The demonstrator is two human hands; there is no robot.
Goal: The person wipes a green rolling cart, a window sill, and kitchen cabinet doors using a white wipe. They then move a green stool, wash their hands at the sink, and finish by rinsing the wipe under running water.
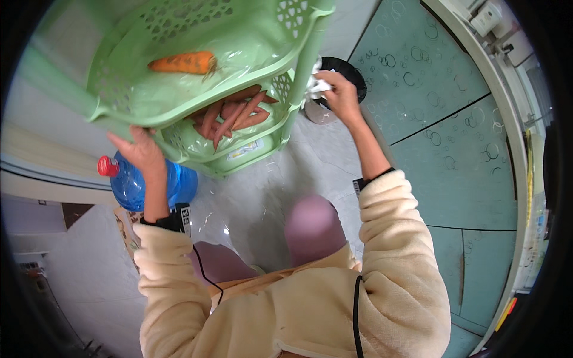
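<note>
A green plastic tiered basket rack (192,112) stands before me, tilted in the view. One carrot (183,62) lies on clear plastic in its upper basket, and several reddish, long root vegetables (233,116) fill the basket below. My left hand (143,150) is at the rack's left post, thumb and fingers around its edge; how firmly they close is partly hidden. In my right hand (340,91) is a crumpled white cloth or tissue (314,87), pinched beside the rack's right post.
A large blue water bottle (179,183) with a red cap lies under my left forearm. Behind my right hand stands a bin with a black liner (353,78). Green cabinet doors (447,147) line the right side. My knees are close below the rack.
</note>
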